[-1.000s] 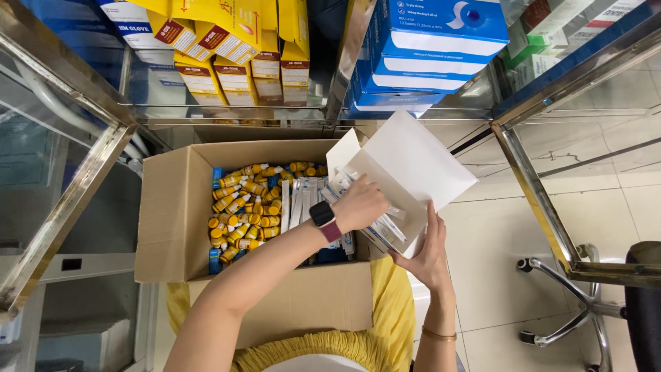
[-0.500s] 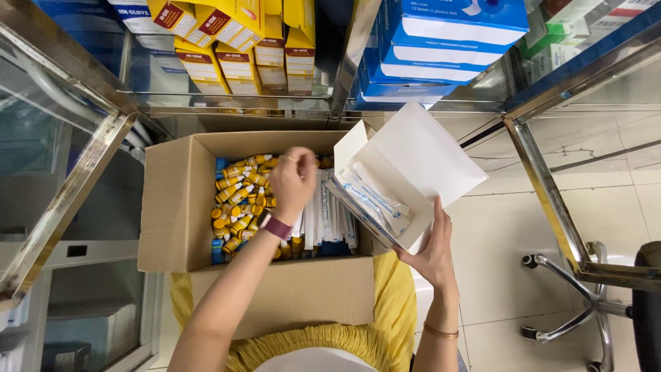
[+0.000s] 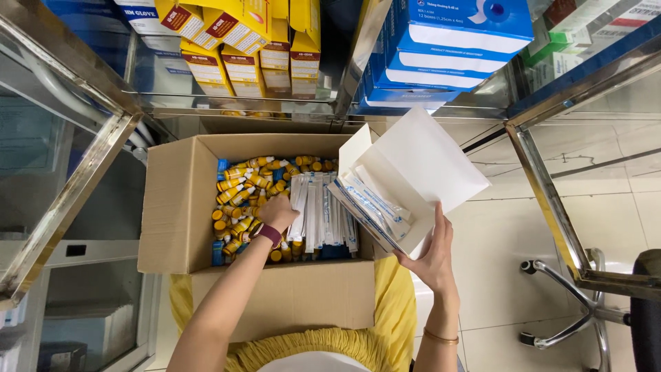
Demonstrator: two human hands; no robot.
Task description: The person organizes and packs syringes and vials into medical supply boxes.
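vials (image 3: 241,193) left in carton (image 3: 172,207) | packets (image 3: 320,213) right of them | open box (image 3: 406,179) right of carton

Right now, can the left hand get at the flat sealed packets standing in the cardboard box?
Probably yes. The left hand is already down inside the open cardboard box, right beside the sealed packets, with nothing over them. The right hand holds the white box off to the side.
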